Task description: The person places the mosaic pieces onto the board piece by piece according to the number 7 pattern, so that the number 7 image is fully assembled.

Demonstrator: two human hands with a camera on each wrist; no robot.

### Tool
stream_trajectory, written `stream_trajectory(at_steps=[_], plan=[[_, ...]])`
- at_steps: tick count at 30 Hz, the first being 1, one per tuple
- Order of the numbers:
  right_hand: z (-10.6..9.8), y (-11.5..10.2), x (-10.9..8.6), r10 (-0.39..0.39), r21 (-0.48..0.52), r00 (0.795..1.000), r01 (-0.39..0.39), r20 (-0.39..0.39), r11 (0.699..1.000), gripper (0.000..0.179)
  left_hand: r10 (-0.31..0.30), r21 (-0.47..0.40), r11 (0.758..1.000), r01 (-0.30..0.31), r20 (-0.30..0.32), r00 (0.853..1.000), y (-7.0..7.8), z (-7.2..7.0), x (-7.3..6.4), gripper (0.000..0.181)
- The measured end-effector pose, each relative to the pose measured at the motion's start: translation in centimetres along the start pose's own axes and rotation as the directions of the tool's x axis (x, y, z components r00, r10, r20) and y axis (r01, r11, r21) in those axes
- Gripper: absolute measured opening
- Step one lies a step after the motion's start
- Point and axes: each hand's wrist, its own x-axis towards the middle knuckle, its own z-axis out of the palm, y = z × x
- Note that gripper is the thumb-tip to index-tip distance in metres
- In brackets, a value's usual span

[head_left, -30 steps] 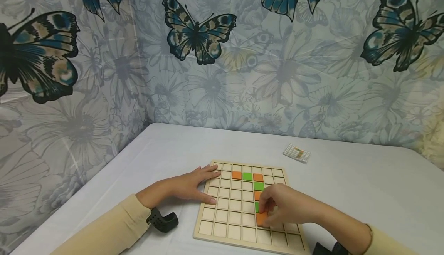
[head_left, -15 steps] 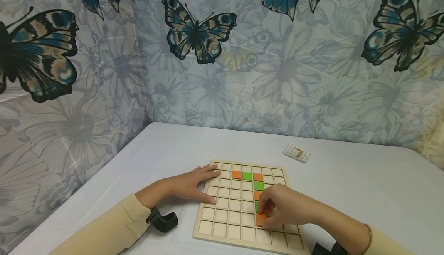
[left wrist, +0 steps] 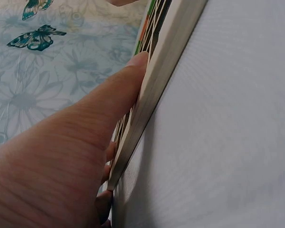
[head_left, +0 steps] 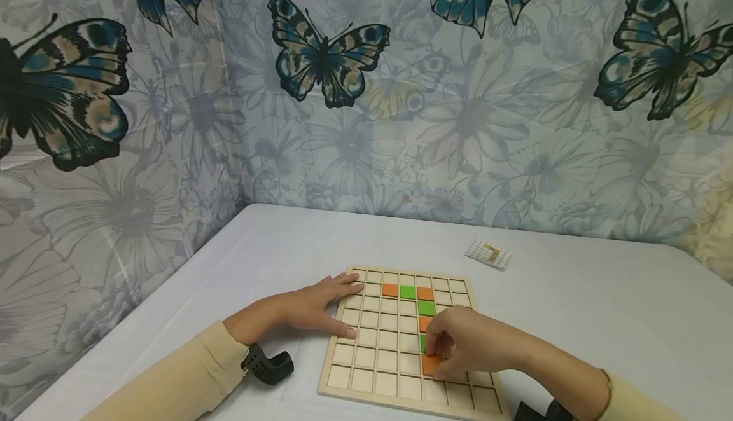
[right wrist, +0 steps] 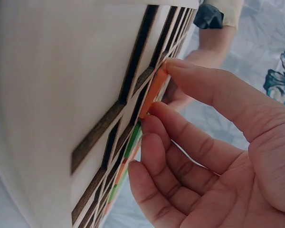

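Note:
A wooden grid board (head_left: 361, 379) lies on the white table. On it, orange and green square tiles form a short row near the far edge and a column running toward the near edge. My right hand (head_left: 478, 341) pinches the nearest orange tile (head_left: 431, 365) of that column between thumb and forefinger; the right wrist view shows this orange tile (right wrist: 154, 90) at its cell, the other fingers curled beside it. My left hand (head_left: 312, 303) rests on the board's left edge with fingers spread; in the left wrist view the thumb (left wrist: 118, 92) lies over the rim.
A small card (head_left: 489, 254) printed with a coloured grid lies behind the board to the right. A black wrist strap piece (head_left: 269, 365) hangs by the left sleeve. Butterfly-patterned cloth (head_left: 355, 154) stands behind the table.

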Motion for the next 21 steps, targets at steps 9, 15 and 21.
stream_trajectory(at_steps=[9, 15, 21], plan=[[-1.3, 1.0, -1.2, -0.047, -0.016, 0.997, 0.046, -0.055, 0.999, 0.017, 0.007, 0.022, 1.0, -0.007, 0.001, 1.0, 0.2, 0.1, 0.3, 0.083], [-2.9, 2.4, -1.9, -0.013, -0.118, 0.985, -0.007, -0.172, 0.993, 0.029, 0.007, 0.025, 1.0, -0.008, 0.008, 1.0, 0.6, 0.1, 0.5, 0.083], [-4.8, 4.3, -2.7, 0.027, -0.346, 0.921, -0.173, -0.388, 0.922, 0.059, 0.021, 0.142, 0.99, -0.022, 0.011, 1.0, 1.1, -0.4, -0.1, 0.086]])
